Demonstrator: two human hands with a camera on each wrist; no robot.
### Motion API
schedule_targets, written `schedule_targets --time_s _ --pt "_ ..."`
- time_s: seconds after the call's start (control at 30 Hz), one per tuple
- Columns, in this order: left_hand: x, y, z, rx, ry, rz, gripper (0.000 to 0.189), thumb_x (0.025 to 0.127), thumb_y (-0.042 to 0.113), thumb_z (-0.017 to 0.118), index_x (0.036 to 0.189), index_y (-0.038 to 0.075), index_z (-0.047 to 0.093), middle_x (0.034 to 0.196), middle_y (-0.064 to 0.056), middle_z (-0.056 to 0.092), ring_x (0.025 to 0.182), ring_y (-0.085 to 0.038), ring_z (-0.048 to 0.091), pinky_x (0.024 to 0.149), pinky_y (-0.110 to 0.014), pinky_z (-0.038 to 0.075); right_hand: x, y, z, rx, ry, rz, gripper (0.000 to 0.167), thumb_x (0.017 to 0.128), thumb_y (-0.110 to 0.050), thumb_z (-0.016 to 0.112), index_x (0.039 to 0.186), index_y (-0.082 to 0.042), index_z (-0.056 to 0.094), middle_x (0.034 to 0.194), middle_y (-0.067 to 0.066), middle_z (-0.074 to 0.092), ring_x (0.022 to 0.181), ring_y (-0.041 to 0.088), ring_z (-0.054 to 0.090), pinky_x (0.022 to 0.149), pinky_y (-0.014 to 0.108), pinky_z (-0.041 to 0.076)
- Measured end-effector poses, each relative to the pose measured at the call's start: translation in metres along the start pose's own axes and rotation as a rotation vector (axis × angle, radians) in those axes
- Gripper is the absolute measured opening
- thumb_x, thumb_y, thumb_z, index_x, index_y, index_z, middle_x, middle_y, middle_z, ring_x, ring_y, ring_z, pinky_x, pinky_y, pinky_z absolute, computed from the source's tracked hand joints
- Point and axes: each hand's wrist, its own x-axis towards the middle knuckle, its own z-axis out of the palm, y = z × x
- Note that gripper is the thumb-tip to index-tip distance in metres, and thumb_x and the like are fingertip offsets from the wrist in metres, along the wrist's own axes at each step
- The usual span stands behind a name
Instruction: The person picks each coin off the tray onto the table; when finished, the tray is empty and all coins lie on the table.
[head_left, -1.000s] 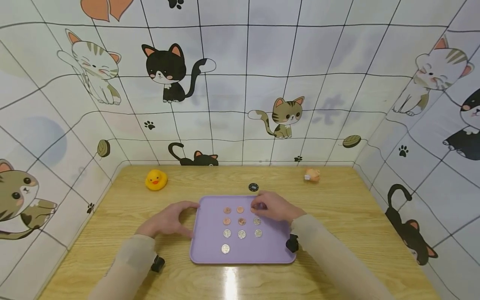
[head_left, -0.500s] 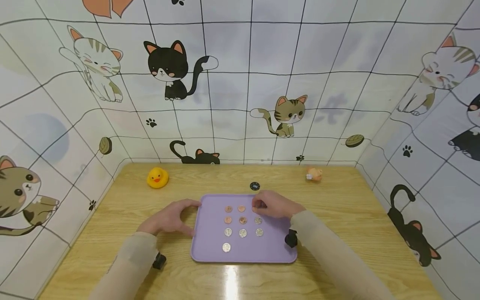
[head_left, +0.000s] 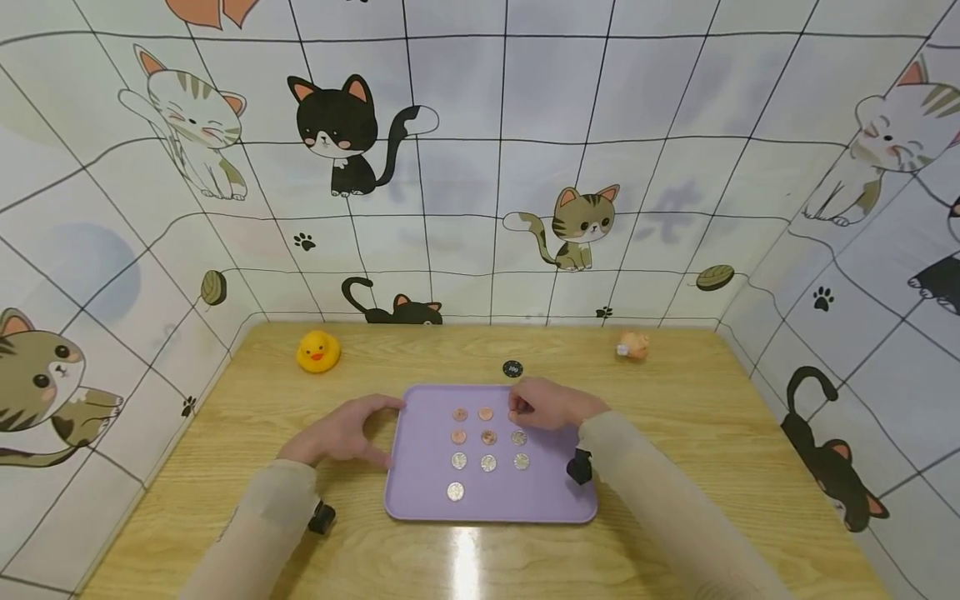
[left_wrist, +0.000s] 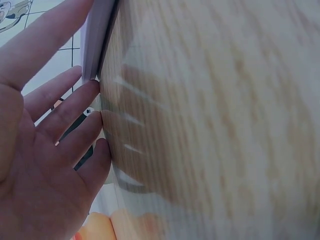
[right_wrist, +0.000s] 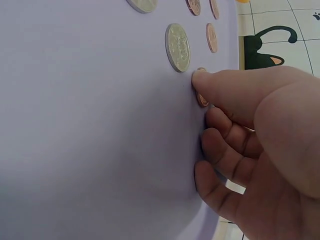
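A purple tray (head_left: 555, 500) lies on the wooden table, with copper and silver coins in loose rows on it. My left hand (head_left: 345, 431) is spread at the tray's left side, thumb and fingertips against the rim. At the tray's upper right, my right hand (head_left: 553, 404) holds a copper coin (right_wrist: 202, 100) between thumb and fingers, low against the surface; part of the coin is hidden. Close by its thumb lies a silver coin (right_wrist: 178, 47). Another copper coin (head_left: 486, 413) sits to the left in the top row. Alone at the bottom is a silver coin (head_left: 455, 492).
Behind the tray lies a black poker chip (head_left: 513, 368) marked 100. A yellow rubber duck (head_left: 318, 352) stands at the back left, and a small peach-coloured figure (head_left: 633, 346) at the back right. Cat-patterned cloth walls surround the table (head_left: 720, 467) on three sides.
The head view has shifted slightly, moving the whole scene a little up and right. Both hands keep their places at the tray, and the visible coins stay where they were.
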Motion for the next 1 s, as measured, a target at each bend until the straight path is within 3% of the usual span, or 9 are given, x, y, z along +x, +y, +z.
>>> schedule_targets --time_s 0.27,0.6,1.0 --pt "0.001 0.000 -0.001 -0.005 -0.002 0.009 0.094 0.068 0.032 0.100 0.149 0.014 0.056 0.158 -0.012 0.050 0.150 -0.041 0.038 0.125 -0.065 0.025 -0.002 -0.002 -0.001 0.018 0.001 0.021 0.007 0.099 -0.010 0.070 0.093 -0.008 0.066 0.088 -0.001 0.060 0.081 0.011 0.053 0.075 0.026 0.048" --pt "0.000 0.003 -0.001 -0.015 -0.019 -0.014 0.094 0.069 0.030 0.100 0.151 0.015 0.054 0.161 -0.012 0.047 0.152 -0.041 0.035 0.126 -0.065 0.023 -0.010 0.002 0.003 0.177 0.055 0.070 0.009 0.097 -0.012 0.075 0.094 -0.012 0.067 0.082 -0.005 0.062 0.077 0.010 0.056 0.070 0.025 0.048" --pt "0.001 0.003 0.001 -0.015 -0.018 -0.031 0.096 0.069 0.028 0.100 0.151 0.016 0.054 0.161 -0.011 0.047 0.152 -0.041 0.035 0.125 -0.065 0.023 -0.021 0.008 0.004 0.255 0.088 0.024 0.012 0.095 -0.011 0.078 0.092 -0.013 0.066 0.082 -0.005 0.063 0.078 0.010 0.056 0.071 0.025 0.049"
